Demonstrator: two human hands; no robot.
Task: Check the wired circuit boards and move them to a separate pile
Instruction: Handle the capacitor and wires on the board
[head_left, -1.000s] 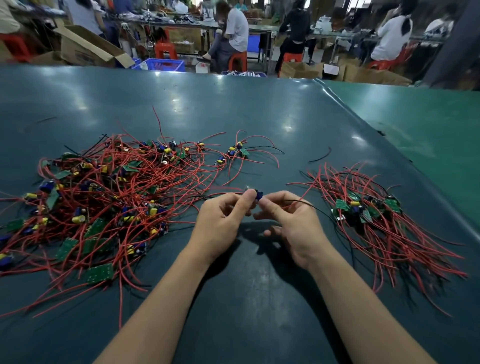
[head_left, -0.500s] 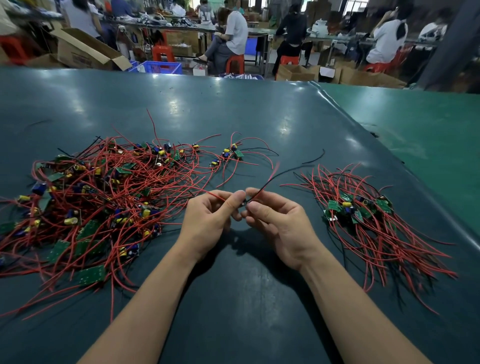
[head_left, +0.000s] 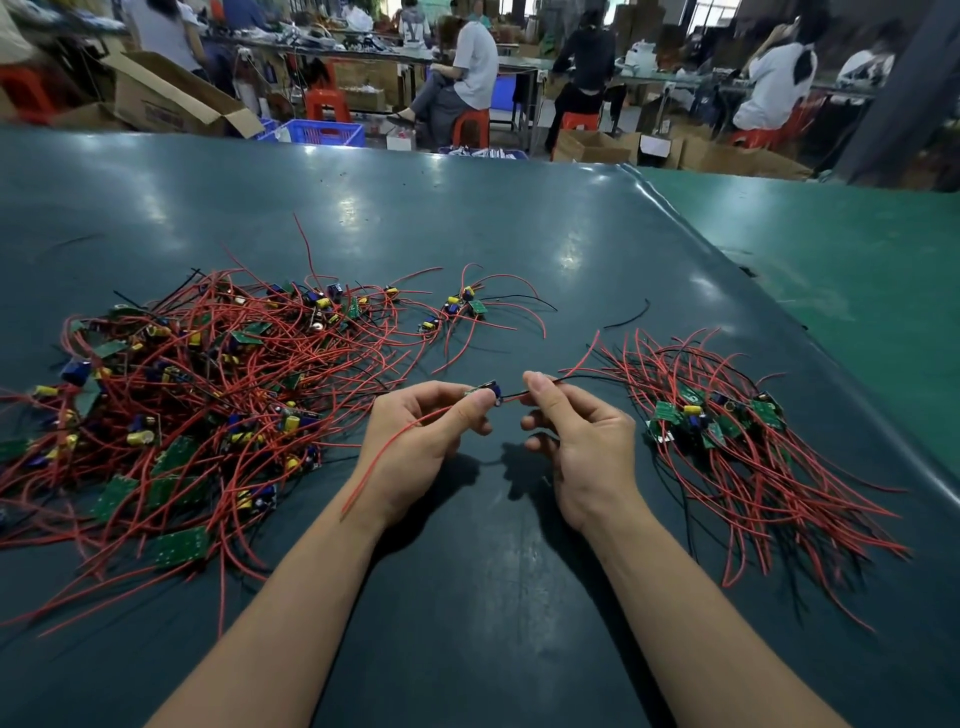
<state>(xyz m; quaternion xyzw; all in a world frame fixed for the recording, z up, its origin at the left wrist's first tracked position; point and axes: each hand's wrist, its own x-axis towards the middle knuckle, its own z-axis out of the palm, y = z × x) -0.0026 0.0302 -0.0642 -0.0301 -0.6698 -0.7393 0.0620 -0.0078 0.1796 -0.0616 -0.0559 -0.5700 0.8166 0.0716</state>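
A small green circuit board (head_left: 488, 391) with a blue capacitor is held above the table between my two hands. My left hand (head_left: 421, 441) pinches the board itself, and a red wire (head_left: 384, 452) trails down over that wrist. My right hand (head_left: 582, 441) pinches the board's red and black wires (head_left: 587, 375) just right of it, and these wires run off toward the right pile. A large tangled pile of wired boards (head_left: 197, 395) lies on the left. A smaller pile of wired boards (head_left: 727, 431) lies on the right.
The dark green table mat (head_left: 467, 597) covers the work surface, with a lighter green table (head_left: 857, 270) adjoining on the right. A few separate boards (head_left: 462, 309) and a loose black wire (head_left: 628, 316) lie beyond my hands. People sit at benches with boxes and a blue crate behind.
My hands have drawn slightly apart, with the board now showing at my left fingertips. The wires that pointed up and right now stretch sideways, and one red wire hangs over my left wrist.
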